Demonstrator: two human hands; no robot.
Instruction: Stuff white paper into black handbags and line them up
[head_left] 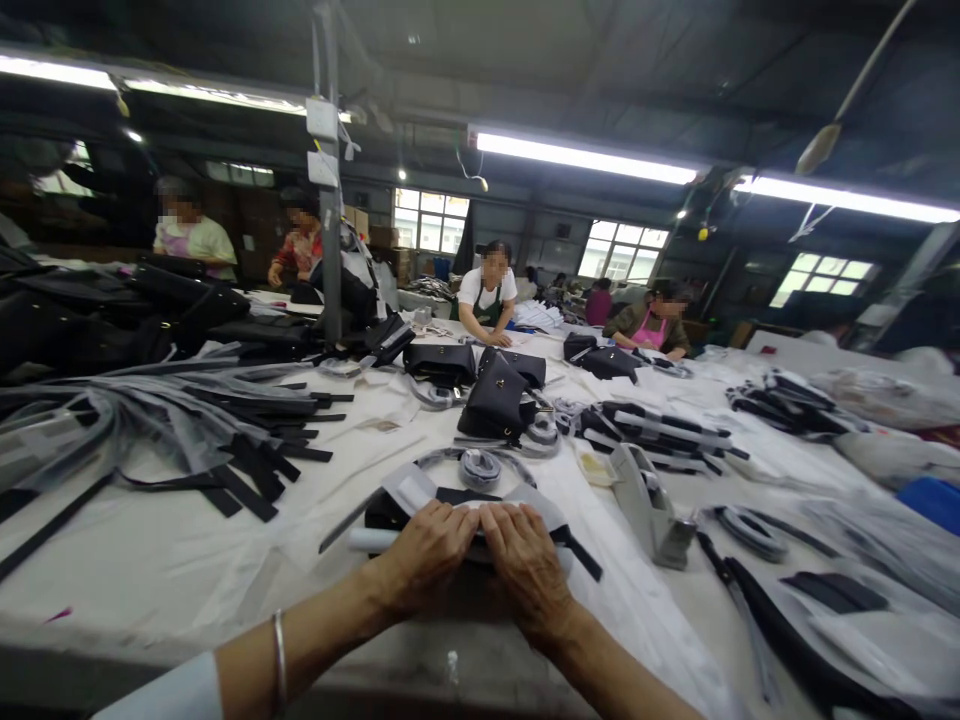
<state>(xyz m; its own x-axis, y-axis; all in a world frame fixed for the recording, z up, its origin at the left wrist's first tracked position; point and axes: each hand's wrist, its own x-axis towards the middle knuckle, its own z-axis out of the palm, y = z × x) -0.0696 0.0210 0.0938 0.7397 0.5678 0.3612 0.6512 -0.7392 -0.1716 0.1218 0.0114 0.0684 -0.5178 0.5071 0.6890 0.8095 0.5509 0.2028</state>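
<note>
My left hand (431, 550) and my right hand (525, 560) lie side by side at the table's near edge, thumbs close together. Their fingers are closed over the top of a black bag (381, 512), partly wrapped in white sheet. A pale roll-like edge (367, 541) sticks out left of my left hand. Much of the bag is hidden beneath my hands. Just beyond it rests a coiled strap (480, 467) in clear film. A dark strap end (583, 556) pokes out to the right of my right hand.
A grey tape dispenser (651, 505) stands to the right. Film-wrapped black straps (247, 460) are heaped at left. Black handbags (495, 398) stand ahead, with more wrapped straps (652, 430) beside them. A co-worker (487, 290) leans over the table's far side. A metal post (331, 200) rises at left.
</note>
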